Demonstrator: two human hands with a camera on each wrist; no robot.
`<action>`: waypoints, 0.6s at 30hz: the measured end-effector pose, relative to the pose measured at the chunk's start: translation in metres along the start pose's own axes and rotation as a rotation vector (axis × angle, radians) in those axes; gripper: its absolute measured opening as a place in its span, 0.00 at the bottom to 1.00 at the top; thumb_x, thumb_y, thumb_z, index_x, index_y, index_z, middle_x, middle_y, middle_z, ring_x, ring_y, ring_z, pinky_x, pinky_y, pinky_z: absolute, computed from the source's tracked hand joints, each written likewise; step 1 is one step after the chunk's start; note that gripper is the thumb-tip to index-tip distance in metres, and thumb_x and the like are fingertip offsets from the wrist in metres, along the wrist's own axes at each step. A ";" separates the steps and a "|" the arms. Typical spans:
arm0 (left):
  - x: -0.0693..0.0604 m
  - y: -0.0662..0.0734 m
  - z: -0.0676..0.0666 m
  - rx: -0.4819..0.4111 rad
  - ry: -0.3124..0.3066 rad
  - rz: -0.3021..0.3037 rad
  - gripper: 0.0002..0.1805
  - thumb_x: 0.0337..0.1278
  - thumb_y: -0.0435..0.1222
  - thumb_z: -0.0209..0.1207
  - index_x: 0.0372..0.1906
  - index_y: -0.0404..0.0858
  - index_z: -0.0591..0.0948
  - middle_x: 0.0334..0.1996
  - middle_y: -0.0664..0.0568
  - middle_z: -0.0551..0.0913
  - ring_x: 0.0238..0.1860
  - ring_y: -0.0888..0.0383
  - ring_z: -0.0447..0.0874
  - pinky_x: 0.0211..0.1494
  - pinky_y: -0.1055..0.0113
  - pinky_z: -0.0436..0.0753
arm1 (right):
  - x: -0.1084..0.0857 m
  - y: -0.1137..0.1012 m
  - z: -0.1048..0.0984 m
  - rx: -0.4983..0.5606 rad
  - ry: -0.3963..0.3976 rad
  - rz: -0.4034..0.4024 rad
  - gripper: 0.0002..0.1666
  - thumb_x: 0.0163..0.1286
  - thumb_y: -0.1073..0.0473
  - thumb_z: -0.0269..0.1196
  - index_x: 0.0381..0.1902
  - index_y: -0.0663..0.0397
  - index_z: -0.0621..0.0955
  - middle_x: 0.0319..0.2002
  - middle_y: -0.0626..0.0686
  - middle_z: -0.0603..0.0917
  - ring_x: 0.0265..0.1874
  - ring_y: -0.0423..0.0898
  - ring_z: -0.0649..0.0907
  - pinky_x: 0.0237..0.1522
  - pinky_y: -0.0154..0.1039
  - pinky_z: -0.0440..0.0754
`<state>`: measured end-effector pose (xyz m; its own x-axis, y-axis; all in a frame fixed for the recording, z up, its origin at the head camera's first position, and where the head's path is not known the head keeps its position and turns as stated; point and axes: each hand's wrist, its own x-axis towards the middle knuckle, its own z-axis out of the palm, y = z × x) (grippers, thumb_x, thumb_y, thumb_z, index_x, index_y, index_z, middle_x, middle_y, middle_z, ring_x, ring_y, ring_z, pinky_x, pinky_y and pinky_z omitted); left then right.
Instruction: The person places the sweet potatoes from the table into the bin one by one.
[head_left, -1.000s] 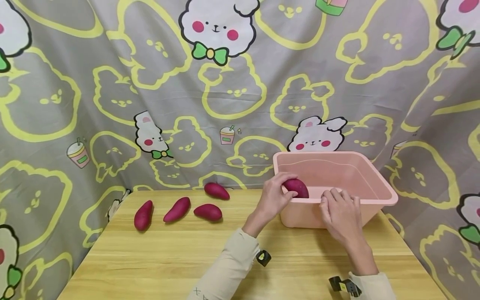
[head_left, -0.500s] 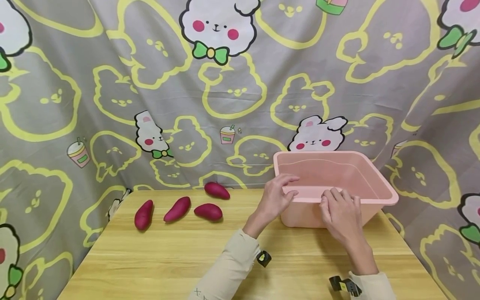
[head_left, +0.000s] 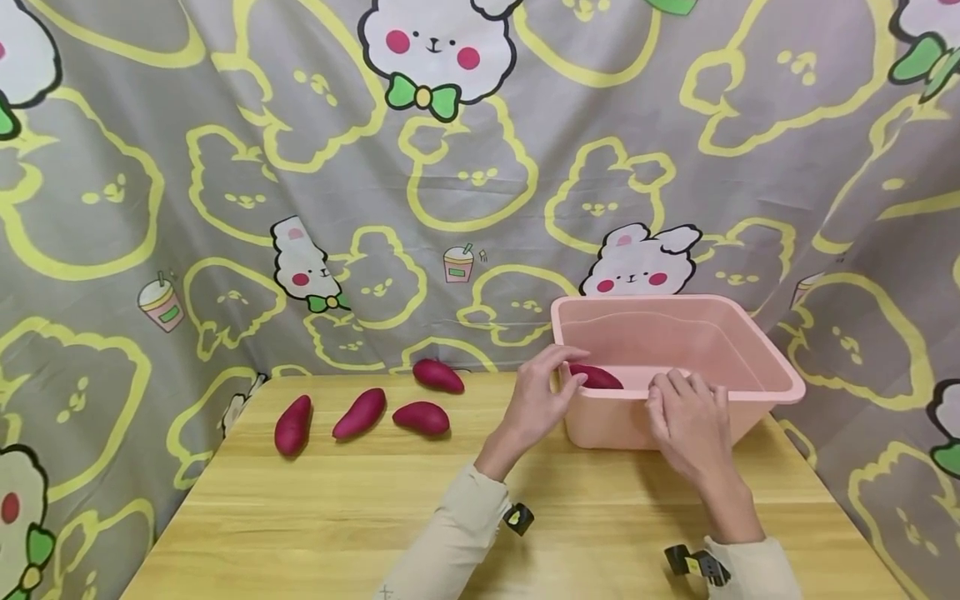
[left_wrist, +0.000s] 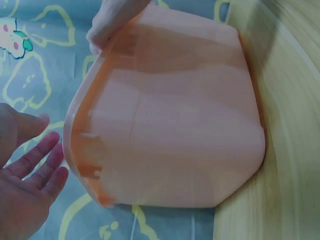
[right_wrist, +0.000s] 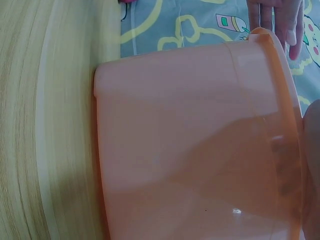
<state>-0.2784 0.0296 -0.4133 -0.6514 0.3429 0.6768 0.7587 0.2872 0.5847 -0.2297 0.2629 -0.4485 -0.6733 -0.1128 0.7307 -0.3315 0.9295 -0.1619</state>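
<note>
A pink plastic storage bin (head_left: 750, 346) stands on the right of the table. Inside it, behind the near rim, part of a purple sweet potato (head_left: 597, 377) shows. My left hand (head_left: 536, 400) is at the bin's near left corner, thumb and fingers apart; in the left wrist view the left hand (left_wrist: 30, 175) has nothing between its fingers. With fingers curled over the near rim, my right hand (head_left: 690, 425) grips the bin. Farther left lie several more sweet potatoes, among them one at the far left (head_left: 293, 426) and one nearest the bin (head_left: 422, 418).
The wooden table (head_left: 330, 517) runs up to a grey curtain (head_left: 480, 208) printed with cartoon figures, which hangs behind and on both sides. One sweet potato (head_left: 438, 377) lies by the table's back edge, close to the curtain.
A second ago a sweet potato was at my left hand's fingers over the rim; it dropped from sight, and part of one now shows lower in the bin. My right hand keeps its grip.
</note>
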 end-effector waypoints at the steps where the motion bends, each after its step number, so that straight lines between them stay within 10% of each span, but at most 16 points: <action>1: -0.001 -0.001 -0.001 -0.010 0.005 -0.001 0.15 0.63 0.27 0.67 0.53 0.38 0.85 0.48 0.49 0.86 0.41 0.56 0.83 0.48 0.66 0.83 | 0.001 0.000 0.000 0.000 -0.001 0.000 0.14 0.76 0.56 0.45 0.33 0.53 0.75 0.33 0.54 0.78 0.37 0.60 0.74 0.42 0.59 0.64; 18: -0.030 -0.018 -0.038 -0.018 0.070 -0.031 0.14 0.65 0.28 0.66 0.54 0.35 0.85 0.51 0.49 0.87 0.54 0.57 0.84 0.62 0.59 0.80 | 0.000 0.001 0.000 0.001 -0.018 0.009 0.14 0.76 0.55 0.45 0.35 0.53 0.75 0.34 0.55 0.79 0.38 0.60 0.74 0.43 0.60 0.64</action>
<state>-0.2733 -0.0203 -0.4269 -0.6737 0.2708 0.6876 0.7385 0.2806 0.6131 -0.2301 0.2637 -0.4490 -0.6880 -0.1109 0.7172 -0.3262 0.9300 -0.1691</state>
